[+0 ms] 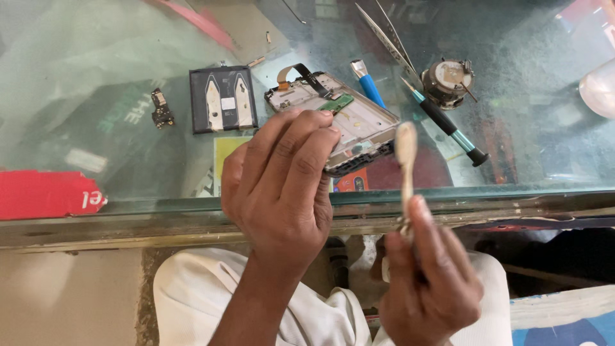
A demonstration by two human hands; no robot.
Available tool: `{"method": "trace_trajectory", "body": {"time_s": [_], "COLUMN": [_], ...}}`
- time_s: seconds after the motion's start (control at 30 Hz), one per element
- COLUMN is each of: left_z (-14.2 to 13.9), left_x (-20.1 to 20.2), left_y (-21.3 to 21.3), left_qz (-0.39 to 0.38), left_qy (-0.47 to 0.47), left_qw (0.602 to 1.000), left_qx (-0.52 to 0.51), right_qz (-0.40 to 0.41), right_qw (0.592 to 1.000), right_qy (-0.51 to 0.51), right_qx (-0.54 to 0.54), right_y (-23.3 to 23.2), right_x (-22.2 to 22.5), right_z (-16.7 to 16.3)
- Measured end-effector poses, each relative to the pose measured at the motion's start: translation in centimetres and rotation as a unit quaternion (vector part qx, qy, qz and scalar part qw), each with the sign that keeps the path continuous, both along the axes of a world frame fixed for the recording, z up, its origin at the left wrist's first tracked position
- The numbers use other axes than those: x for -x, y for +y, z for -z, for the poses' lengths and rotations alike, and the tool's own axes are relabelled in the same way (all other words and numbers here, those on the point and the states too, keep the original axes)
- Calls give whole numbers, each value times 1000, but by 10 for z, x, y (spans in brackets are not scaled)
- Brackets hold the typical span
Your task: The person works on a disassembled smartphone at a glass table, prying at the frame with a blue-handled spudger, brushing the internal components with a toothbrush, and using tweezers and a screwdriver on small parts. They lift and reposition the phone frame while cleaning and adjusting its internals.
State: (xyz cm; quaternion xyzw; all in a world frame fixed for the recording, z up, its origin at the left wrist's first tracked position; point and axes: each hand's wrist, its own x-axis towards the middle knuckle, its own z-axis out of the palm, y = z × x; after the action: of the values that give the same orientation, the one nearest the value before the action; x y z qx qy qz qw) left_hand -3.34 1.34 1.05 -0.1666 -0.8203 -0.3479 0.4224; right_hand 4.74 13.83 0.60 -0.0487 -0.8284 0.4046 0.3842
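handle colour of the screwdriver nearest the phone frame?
Blue handle with a metal tip, on the short screwdriver lying on the glass counter. Head view shows it best.

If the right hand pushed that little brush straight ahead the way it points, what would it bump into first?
Probably the opened phone frame held by the left hand. The right hand aims its brush toward the frame's near edge, though depth is unclear.

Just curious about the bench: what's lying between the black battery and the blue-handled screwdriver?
In the head view, the opened phone frame, held by the left hand, lies between the battery and the blue-handled screwdriver.
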Motion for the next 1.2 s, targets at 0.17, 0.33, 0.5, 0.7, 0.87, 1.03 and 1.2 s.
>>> {"method": "trace_trajectory", "body": {"time_s": [0.17, 0.33, 0.5, 0.7, 0.87, 1.03, 1.2], "left_z": [-2, -5, 0, 3, 1, 2, -1], "left_x": [1, 1, 0, -2, -2, -2, -1], "left_y": [1, 0, -1, 1, 3, 2, 2], "left_qz": [-6, -3, -3, 2, -9, -5, 1], "left_qy": [5, 7, 6, 3, -3, -7, 5], "left_qw": [1000, 1000, 1000, 1000, 1000, 1000, 1000], "left_qx": [5, 1, 9, 15, -5, -14, -1], "right_qz": [-41, -55, -49, -57, -85, -65, -74], "right_qw": [998, 997, 997, 997, 995, 997, 994], "right_qy": [7, -2, 7, -15, 1, -5, 26], "right_qx": [-42, -59, -51, -44, -57, -31, -76], "right_y": [4, 11, 17, 12, 15, 20, 19], "right_x": [-9, -15, -13, -16, -20, -19, -11], "right_z": [8, 26, 25, 14, 19, 20, 11]}}
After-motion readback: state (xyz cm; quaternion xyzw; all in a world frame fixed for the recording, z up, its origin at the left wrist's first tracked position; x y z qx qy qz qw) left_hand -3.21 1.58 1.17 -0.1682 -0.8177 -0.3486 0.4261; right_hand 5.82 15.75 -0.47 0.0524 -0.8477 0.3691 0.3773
